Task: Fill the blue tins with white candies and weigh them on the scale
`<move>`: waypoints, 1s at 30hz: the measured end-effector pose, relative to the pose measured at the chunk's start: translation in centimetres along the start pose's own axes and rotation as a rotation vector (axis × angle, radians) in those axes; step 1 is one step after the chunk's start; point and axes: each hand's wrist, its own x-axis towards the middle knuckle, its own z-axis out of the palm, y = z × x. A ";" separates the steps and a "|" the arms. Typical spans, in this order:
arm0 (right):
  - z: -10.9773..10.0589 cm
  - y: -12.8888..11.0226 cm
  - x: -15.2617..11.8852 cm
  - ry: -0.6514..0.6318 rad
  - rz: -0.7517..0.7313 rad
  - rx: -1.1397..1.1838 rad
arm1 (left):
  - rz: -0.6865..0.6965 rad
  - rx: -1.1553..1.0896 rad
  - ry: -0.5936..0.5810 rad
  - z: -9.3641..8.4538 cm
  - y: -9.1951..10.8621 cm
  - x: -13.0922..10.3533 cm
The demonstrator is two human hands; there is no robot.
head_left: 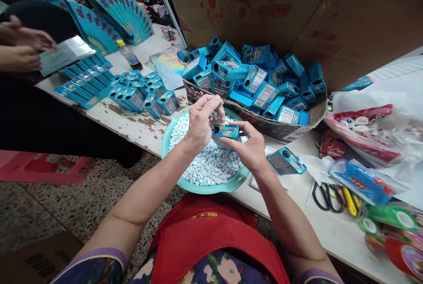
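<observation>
My left hand (201, 121) is curled round several small white candies (216, 115), just above a blue candy tin (227, 132). My right hand (251, 146) grips that tin by its side, with its round opening at the top left, near the left fingers. Both hands are over a turquoise basin (170, 160) heaped with white candies (211, 167). Another blue tin (287, 160) lies on the table just right of my right wrist. Part of the held tin is hidden by my fingers.
Behind the basin stands a low cardboard box (274, 126) piled with blue tins. A group of tins (142, 92), a bottle (129, 54) and a co-worker's hands (26, 43) are to the left. Scissors (327, 196), a yellow cutter (350, 201) and tape rolls (393, 218) lie right.
</observation>
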 end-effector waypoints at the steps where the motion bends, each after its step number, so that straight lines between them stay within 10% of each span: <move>1: -0.3 0.1 -0.2 0.004 0.003 0.020 | 0.019 0.019 0.019 -0.3 0.1 0.1; 5: -2.1 0.9 -1.2 0.096 0.018 0.114 | 0.023 0.381 0.009 -3.4 -0.7 1.0; 9: -3.0 1.7 -1.6 0.141 0.017 0.079 | -0.008 1.285 -0.379 -6.4 -4.0 1.2; 15: -3.4 1.3 -1.4 0.146 -0.028 0.105 | 0.056 1.782 -0.574 -5.0 -6.8 -1.1; 22: -4.0 1.0 -1.6 0.140 0.000 0.056 | -0.010 1.497 -0.441 -5.6 -6.6 -2.1; 30: -3.3 -0.2 -2.1 0.083 0.004 -0.081 | -0.275 0.177 0.026 -3.9 -2.3 -1.0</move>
